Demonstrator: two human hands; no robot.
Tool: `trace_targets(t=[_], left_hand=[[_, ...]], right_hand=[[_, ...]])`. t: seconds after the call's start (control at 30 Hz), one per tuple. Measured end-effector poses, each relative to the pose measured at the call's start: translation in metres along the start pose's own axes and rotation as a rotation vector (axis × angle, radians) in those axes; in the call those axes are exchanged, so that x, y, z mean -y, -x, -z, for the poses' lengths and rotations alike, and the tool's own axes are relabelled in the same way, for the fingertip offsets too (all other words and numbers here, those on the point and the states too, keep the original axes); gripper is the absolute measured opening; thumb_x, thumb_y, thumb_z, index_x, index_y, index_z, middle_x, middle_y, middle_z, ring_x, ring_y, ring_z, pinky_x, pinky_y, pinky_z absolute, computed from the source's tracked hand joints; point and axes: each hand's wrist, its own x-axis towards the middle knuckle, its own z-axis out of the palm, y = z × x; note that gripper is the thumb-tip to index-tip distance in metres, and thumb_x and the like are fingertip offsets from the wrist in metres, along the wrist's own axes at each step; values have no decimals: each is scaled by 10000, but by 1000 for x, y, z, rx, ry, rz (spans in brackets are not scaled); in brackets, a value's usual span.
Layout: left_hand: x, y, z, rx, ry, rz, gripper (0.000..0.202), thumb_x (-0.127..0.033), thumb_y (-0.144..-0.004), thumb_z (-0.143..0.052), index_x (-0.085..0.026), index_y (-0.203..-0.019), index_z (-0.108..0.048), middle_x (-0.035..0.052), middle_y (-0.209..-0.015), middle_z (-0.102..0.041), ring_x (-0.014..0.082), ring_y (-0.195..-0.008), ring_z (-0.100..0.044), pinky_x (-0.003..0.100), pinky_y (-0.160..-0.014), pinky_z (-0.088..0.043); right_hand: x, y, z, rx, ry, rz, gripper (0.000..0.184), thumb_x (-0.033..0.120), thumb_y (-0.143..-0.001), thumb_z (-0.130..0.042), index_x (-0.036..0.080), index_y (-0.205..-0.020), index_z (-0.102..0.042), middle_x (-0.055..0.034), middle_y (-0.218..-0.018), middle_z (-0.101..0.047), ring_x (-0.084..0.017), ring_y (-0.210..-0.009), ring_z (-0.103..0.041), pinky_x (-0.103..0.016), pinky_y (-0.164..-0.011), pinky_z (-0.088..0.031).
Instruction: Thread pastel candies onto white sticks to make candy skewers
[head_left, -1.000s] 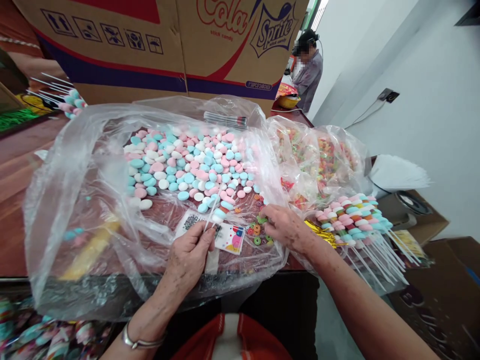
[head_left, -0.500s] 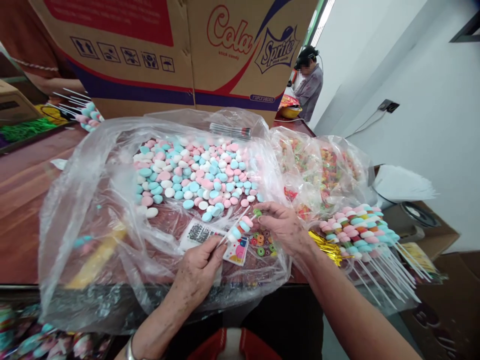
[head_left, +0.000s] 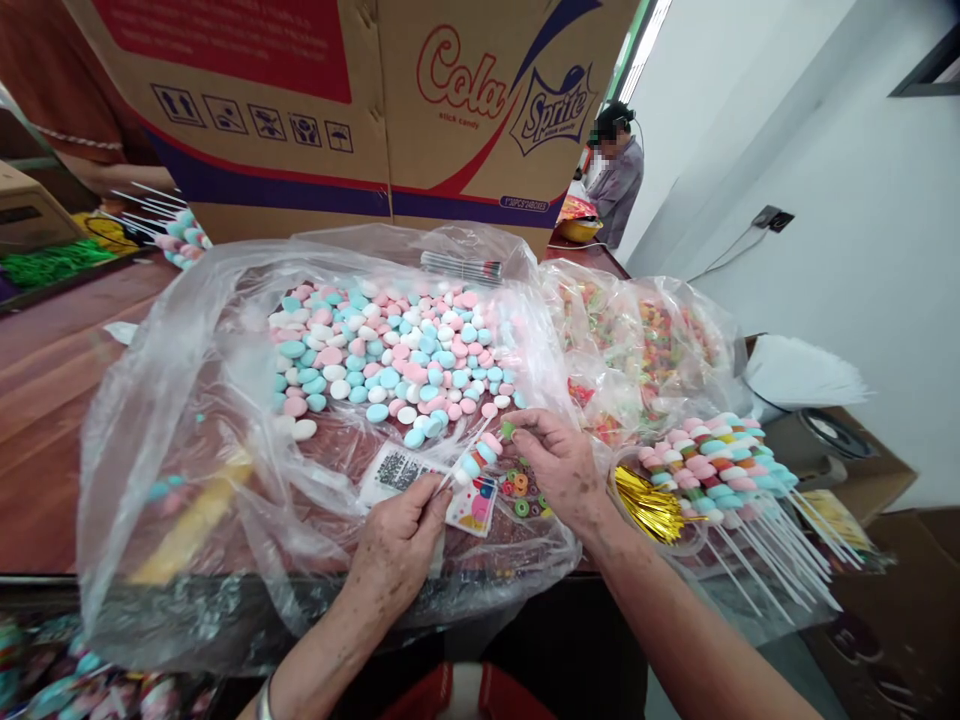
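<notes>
My left hand [head_left: 405,525] is closed on the white stick of a candy skewer [head_left: 477,462]. Pink, blue and white candies with an orange piece between them are threaded on it, and it tilts up to the right. Just past the skewer's upper end, my right hand [head_left: 553,458] pinches a green gummy ring [head_left: 508,430]. Whether the ring touches the stick I cannot tell. Below that hand lie several loose gummy rings [head_left: 523,488] in green, orange and dark colours. A printed card [head_left: 472,508] lies under the skewer, and pink, blue and white candies [head_left: 390,365] spread behind it.
A large cardboard box [head_left: 285,170] stands at the back. On the right are bags of gummies [head_left: 645,330], gold twist ties [head_left: 649,505] and finished candy skewers [head_left: 720,465]. Clear plastic [head_left: 225,580] covers the table's front edge. A co-worker [head_left: 619,180] stands far back right.
My right hand has shifted slightly down and left, with the green ring still pinched. The left hand and skewer hardly move. The camera view has tilted slightly.
</notes>
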Motion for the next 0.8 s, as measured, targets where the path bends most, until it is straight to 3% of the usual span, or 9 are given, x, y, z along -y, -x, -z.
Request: trace_targets(t=[0.23, 0.43, 0.63, 0.8], left_hand=[[3, 0, 0, 6, 31, -15, 296, -433, -894, -443, -216, -747, -580, -52, -569, -452, 135, -539, -442, 213, -520, -346], [1, 0, 1, 21, 38, -12, 299, -435, -888, -455, -211, -749, -597, -55, -569, -437, 129, -531, -423, 206, -502, -333], [6, 1, -1, 10, 44, -1, 291, -432, -882, -470, -212, -824, -652, -51, -587, -472, 130, -542, -435, 204, -512, -349], [4, 1, 0, 7, 59, -11, 304, -439, -877, -464, -217, -790, -653, -51, -560, -461, 133, -529, -434, 210, -508, -356]], right_hand=[[-6, -3, 1, 3, -14, 32, 116, 309, -768, -640, 196, -789, -650, 20, -704, -682, -134, -654, -643, -252, -632, -548], [-9, -6, 12, 67, 167, 122, 258, 283, -809, -596, 226, -1032, -712, -2, -964, -740, -157, -829, -682, -282, -763, -558], [-5, -6, 21, 277, 312, 160, 270, 258, -863, -544, 244, -1045, -744, -2, -961, -752, -162, -857, -689, -303, -812, -552], [1, -1, 12, 298, 333, 206, 236, 248, -853, -565, 232, -982, -762, -10, -963, -758, -167, -890, -689, -307, -851, -539]])
